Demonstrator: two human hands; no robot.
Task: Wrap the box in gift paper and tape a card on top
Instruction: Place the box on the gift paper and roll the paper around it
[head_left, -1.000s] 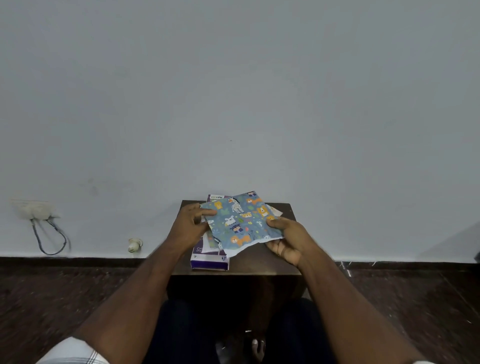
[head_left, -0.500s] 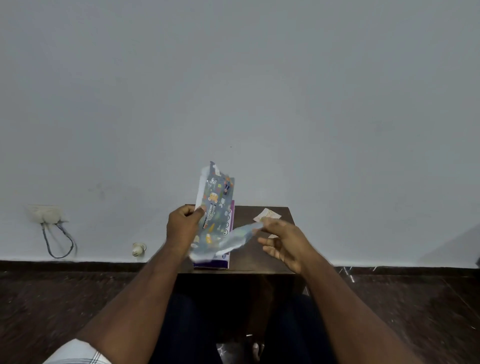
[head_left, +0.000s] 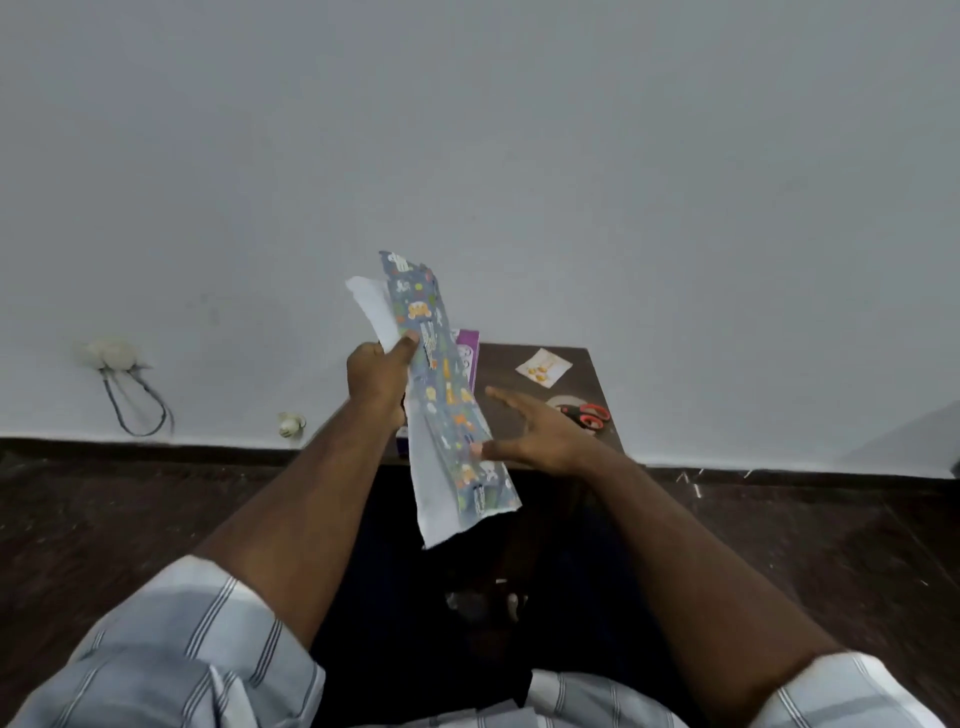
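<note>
My left hand grips a folded sheet of blue gift paper printed with cartoon animals, holding it upright above the small brown table. Its white back shows along the left edge. My right hand is spread open beside the paper's lower part, thumb touching its right edge. Behind the paper a purple and white box lies on the table, mostly hidden. A small white card with yellow figures lies at the table's far right.
Red-handled scissors and a tape roll lie on the table's right side, just past my right hand. A grey wall stands close behind. A wall socket with a cable sits low at the left. Dark floor surrounds the table.
The paper has gone from lying flat over the box to standing upright in my left hand. My right hand released it and now spreads open beside it. The card, scissors and tape came into sight.
</note>
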